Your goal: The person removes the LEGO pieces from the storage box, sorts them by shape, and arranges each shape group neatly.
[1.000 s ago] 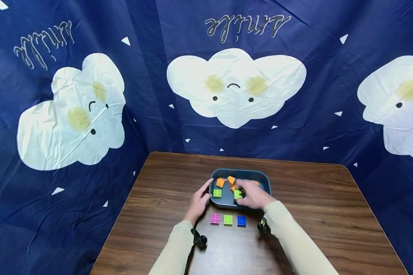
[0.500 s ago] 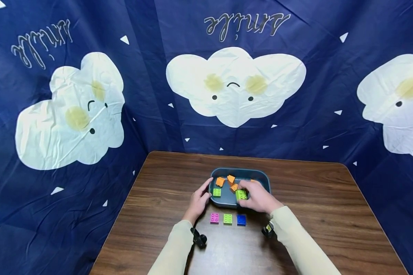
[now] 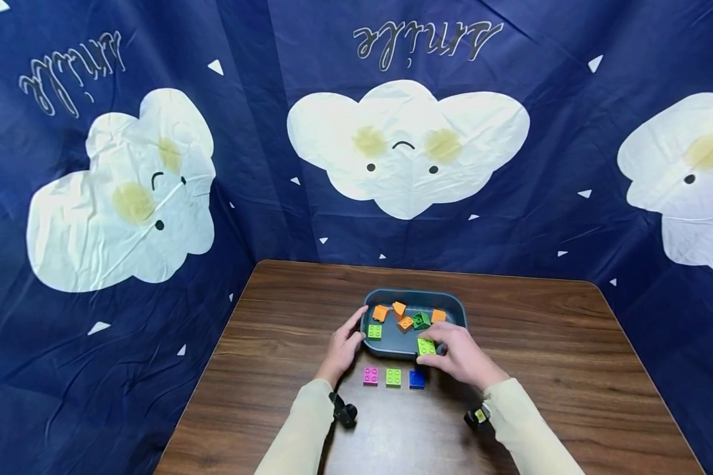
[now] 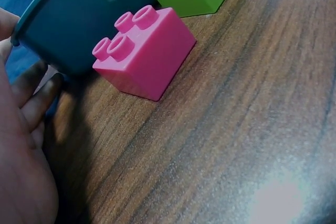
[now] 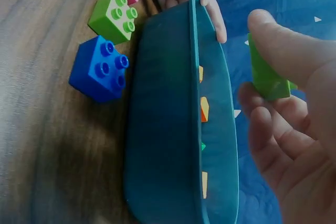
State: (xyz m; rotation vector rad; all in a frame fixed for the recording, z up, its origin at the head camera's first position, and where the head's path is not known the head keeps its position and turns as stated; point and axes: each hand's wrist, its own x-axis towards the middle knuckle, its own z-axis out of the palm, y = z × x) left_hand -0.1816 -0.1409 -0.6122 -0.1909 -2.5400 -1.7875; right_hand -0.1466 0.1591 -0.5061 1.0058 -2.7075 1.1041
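Observation:
A lime-green toy building brick (image 3: 426, 346) is pinched between the thumb and fingers of my right hand (image 3: 460, 356), above the near right part of the blue plastic bin (image 3: 392, 348). The right wrist view shows this brick (image 5: 268, 74) raised clear of the rim. My left hand (image 3: 341, 349) rests against the bin's left side, index finger and thumb spread along the rim. Inside the bin lie another lime brick (image 3: 374, 332), several orange pieces (image 3: 380, 313) and a dark green piece (image 3: 421, 321).
In front of the bin stands a row of a pink brick (image 3: 371, 377), a lime brick (image 3: 393, 378) and a blue brick (image 3: 416, 380). The wooden table (image 3: 297, 310) meets a navy cloud-print cloth (image 3: 333, 218) behind it.
My right hand has lifted the lime brick and drawn it toward me and right, to the bin's near side. The dark green piece has come into sight. The left hand stays put.

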